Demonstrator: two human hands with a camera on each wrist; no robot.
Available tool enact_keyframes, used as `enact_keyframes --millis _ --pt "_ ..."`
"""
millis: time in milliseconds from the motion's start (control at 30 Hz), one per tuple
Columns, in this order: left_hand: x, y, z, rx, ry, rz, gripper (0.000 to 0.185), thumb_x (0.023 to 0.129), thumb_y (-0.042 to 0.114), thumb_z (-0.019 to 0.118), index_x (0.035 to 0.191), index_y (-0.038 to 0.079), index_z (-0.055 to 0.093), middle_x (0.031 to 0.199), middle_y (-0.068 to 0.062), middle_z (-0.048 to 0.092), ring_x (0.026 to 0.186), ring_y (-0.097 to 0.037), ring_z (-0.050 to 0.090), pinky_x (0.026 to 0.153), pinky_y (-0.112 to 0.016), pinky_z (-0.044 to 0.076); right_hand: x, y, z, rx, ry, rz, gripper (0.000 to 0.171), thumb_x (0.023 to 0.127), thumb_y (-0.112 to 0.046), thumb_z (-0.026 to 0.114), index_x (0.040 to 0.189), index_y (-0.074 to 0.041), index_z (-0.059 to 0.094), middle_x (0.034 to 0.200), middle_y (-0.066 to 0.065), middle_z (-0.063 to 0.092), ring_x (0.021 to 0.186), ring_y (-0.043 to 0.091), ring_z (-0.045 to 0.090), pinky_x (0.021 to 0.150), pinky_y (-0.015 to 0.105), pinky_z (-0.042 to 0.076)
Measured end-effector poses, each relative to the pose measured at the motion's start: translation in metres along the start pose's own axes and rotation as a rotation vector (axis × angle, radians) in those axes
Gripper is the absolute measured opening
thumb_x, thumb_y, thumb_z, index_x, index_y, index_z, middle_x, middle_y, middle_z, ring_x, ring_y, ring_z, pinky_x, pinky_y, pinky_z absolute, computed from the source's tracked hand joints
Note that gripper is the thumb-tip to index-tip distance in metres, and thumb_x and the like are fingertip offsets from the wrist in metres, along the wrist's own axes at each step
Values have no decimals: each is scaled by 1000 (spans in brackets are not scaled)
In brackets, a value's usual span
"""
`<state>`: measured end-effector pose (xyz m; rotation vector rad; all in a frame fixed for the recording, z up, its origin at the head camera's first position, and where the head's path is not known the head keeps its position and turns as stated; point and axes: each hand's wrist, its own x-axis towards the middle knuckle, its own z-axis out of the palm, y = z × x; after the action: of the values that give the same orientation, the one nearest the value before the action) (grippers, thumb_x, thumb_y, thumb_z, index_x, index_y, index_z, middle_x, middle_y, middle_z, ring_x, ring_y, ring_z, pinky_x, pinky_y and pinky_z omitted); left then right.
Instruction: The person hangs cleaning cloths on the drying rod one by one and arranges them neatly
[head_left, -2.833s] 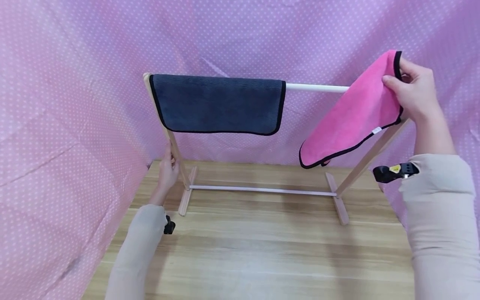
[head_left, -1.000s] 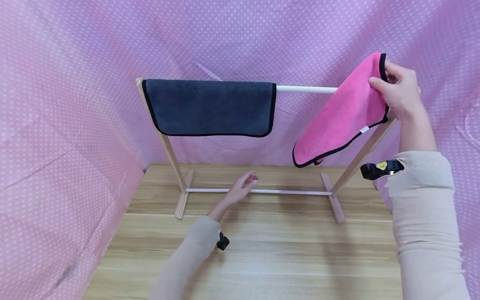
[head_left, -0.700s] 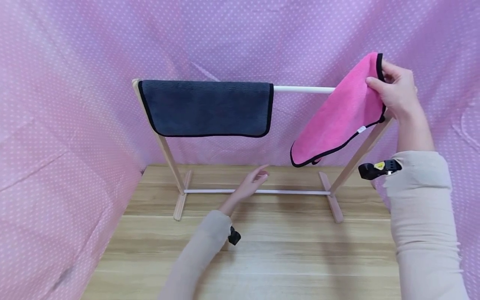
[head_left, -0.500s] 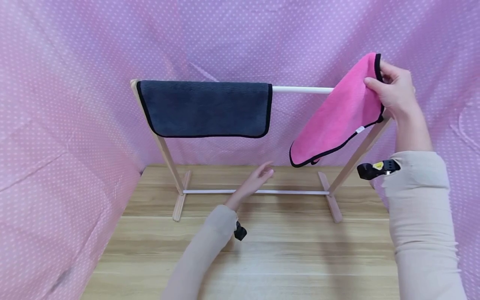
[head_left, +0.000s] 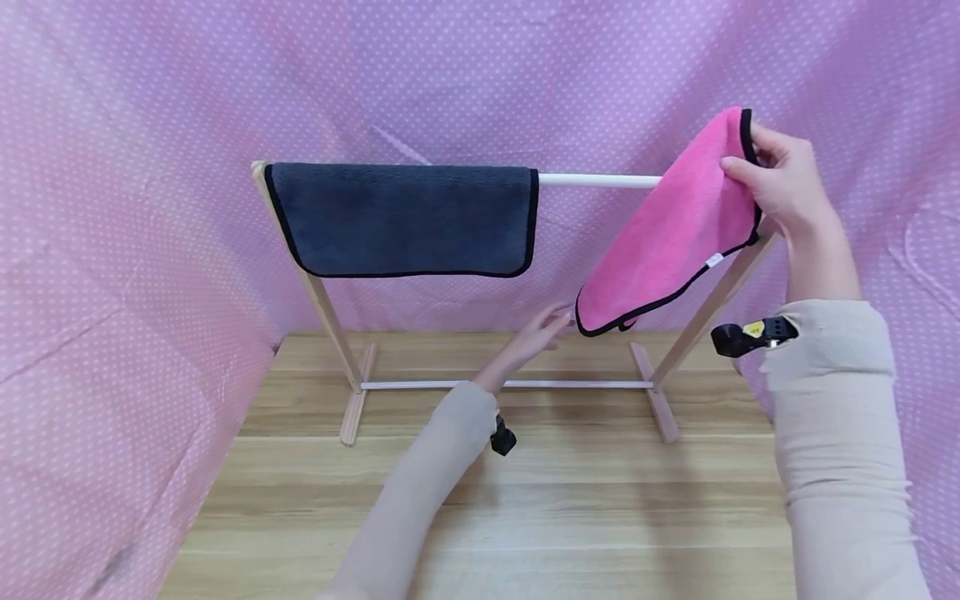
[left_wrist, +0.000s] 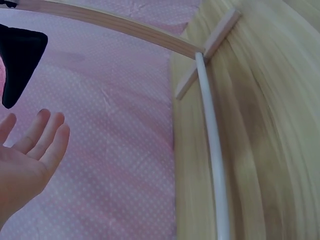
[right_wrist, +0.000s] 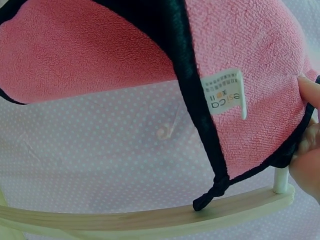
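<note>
A pink towel (head_left: 667,233) with black edging drapes slantwise over the right end of the rack's white top bar (head_left: 596,180). My right hand (head_left: 791,179) pinches its upper right edge between thumb and fingers. In the right wrist view the towel's white label (right_wrist: 224,92) and a black hanging loop (right_wrist: 210,195) show. My left hand (head_left: 534,335) reaches toward the towel's lower left corner, fingertips right by it. The left wrist view has that hand (left_wrist: 32,160) with fingers spread below a dark-edged corner (left_wrist: 20,60), holding nothing.
A dark grey towel (head_left: 401,221) hangs over the left part of the top bar. The wooden rack has slanting posts (head_left: 330,321), flat feet (head_left: 654,392) and a white lower bar (head_left: 577,384). It stands on a wood-grain table (head_left: 525,508) before a pink dotted cloth (head_left: 480,75).
My left hand has left the rack's left post and moved right, up to the pink towel's lower corner. My right hand keeps its pinch. The whole scene has shifted slightly left in view.
</note>
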<state>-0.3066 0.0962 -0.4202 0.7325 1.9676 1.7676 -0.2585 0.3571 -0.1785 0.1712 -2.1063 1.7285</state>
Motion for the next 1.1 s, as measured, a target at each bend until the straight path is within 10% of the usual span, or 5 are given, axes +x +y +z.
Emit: enact_keyframes --millis 267,667,967,1100 --pt "20 12 11 -133 5 -134 51 98 42 32 138 11 37 112 -11 56 93 -22 58 86 -39 48 0 -1 -1 -6 3 18 44 81 2 63 119 -20 63 71 -6 58 64 2 52 55 10 45" --pt "28 36 20 -517 277 -135 45 97 30 44 128 -1 49 79 -2 53 62 -10 53 64 -30 48 2 -1 0 36 15 11 40 80 3 63 114 -18 66 70 -5 57 64 3 52 55 10 45" --pt "18 50 13 -600 209 -95 22 94 11 50 105 -7 55 79 0 55 68 -8 53 59 -18 46 4 0 5 18 14 27 40 81 1 64 115 -19 66 73 -5 56 67 5 51 56 10 45" --pt "9 62 9 -534 101 -110 28 93 6 48 118 -7 52 82 -1 55 65 -7 53 56 -19 46 4 1 5 62 18 34 40 81 1 64 116 -18 65 75 -3 55 67 5 51 56 10 45"
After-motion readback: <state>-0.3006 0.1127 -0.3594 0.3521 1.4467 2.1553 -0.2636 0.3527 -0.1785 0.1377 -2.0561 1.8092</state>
